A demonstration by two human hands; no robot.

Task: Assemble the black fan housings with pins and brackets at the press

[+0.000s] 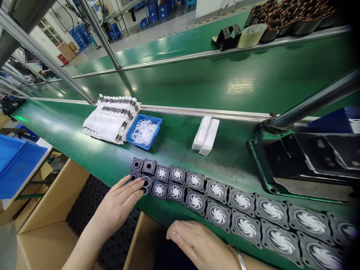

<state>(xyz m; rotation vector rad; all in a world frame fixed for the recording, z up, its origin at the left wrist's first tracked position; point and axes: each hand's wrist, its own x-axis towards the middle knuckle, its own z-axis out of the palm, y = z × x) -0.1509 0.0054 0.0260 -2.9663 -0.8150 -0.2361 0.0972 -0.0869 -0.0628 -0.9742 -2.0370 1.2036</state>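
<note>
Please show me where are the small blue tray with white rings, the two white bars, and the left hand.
small blue tray [156, 132], head view, on its bare right rim.
two white bars [206, 136], head view, middle of the pair.
left hand [119, 204], head view, back of the hand.

No legible txt, labels or nos. anywhere in view.

From my feed I see a long green workbench [84, 138] running beside a green conveyor belt [213, 78], the two split by a metal rail [197, 111] and slanted steel posts [50, 63]. Overhead light glares off the green surfaces. Beyond lies a pale grey floor [157, 32] with stacked blue crates [153, 9], and open cardboard boxes [47, 232] stand below the bench.
</note>
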